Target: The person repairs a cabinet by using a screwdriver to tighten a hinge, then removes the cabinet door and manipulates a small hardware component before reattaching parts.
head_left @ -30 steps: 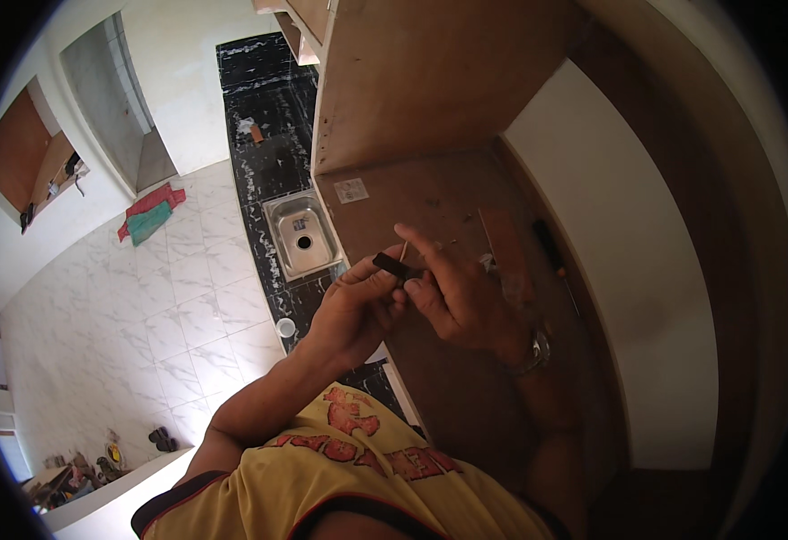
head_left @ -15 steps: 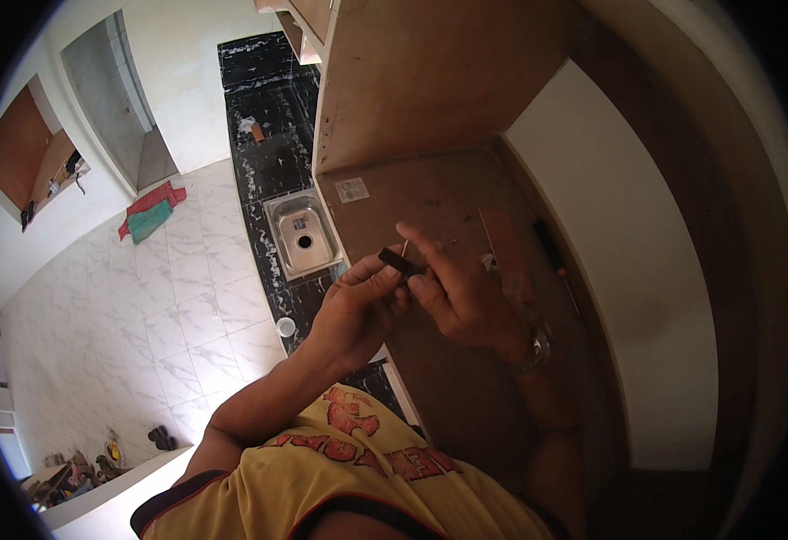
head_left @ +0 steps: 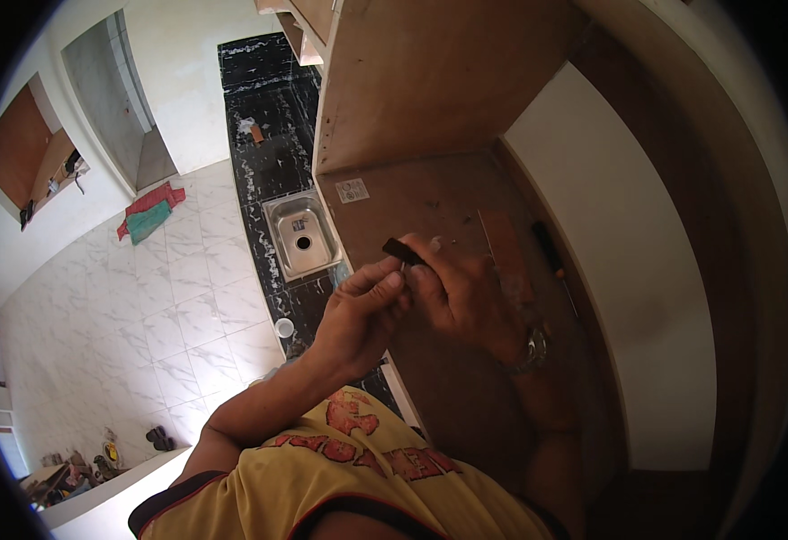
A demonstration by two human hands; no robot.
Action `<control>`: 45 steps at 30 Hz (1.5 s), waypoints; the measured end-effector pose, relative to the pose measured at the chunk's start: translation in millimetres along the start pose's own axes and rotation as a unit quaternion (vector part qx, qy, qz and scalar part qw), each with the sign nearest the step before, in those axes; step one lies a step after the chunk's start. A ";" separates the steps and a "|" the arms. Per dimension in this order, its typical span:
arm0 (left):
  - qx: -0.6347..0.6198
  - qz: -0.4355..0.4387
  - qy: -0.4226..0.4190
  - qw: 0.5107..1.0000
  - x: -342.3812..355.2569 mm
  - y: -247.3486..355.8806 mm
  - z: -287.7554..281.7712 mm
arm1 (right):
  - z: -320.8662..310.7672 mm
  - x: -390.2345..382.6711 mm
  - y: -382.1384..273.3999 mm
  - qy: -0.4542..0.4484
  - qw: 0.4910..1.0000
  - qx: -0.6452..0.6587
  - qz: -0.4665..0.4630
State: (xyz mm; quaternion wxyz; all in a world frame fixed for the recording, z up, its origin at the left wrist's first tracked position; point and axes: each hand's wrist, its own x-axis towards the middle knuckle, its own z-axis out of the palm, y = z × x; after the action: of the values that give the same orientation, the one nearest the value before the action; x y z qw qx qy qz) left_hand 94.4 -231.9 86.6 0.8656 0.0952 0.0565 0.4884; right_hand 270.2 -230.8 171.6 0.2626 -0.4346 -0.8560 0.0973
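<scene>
Small black piece, held above the brown board, apparently pinched by thumb and fingers of the right hand. Just below it, thumb and forefinger of the left hand, seemingly closed on a thin pale sliver too small to identify. Could drop onto the board through a slackened fingertip grip or a bump between hands.

Kitchen, steel sink, black marbled countertop, wooden cabinet
</scene>
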 end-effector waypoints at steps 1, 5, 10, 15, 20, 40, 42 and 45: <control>0.022 0.011 0.022 0.999 -1.4 -2.4 0.2 | 0.9 0.1 3.0 0.000 1.000 0.000 0.000; 0.048 0.023 0.027 0.998 3.7 1.0 -0.6 | 2.4 0.7 -0.6 0.014 0.999 0.049 -0.002; 0.037 0.026 0.014 0.999 1.8 1.9 1.1 | 5.8 0.6 -1.5 0.012 0.994 0.106 0.026; 0.042 0.026 0.032 0.998 -3.5 -0.7 8.5 | 5.5 -1.3 5.1 0.018 0.998 0.048 0.021; 0.015 -0.017 0.028 0.999 0.5 3.9 7.5 | -0.7 2.7 -1.8 0.030 0.996 0.079 0.002; 0.034 -0.054 0.023 0.998 3.4 9.2 2.3 | 0.7 1.5 7.7 -0.028 0.997 0.066 0.038; 0.036 -0.049 0.015 0.998 4.0 8.8 2.9 | 7.6 0.1 16.2 0.017 0.993 0.117 -0.003; 0.050 -0.022 0.006 0.999 6.6 10.2 -2.7 | 7.6 -0.9 15.9 0.015 0.992 0.125 -0.003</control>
State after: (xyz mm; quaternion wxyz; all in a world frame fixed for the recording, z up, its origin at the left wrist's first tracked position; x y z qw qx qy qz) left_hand 88.8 -220.9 86.2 0.8698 0.1338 0.0883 0.4666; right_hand 277.6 -221.5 158.6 0.3281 -0.3975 -0.8341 0.1967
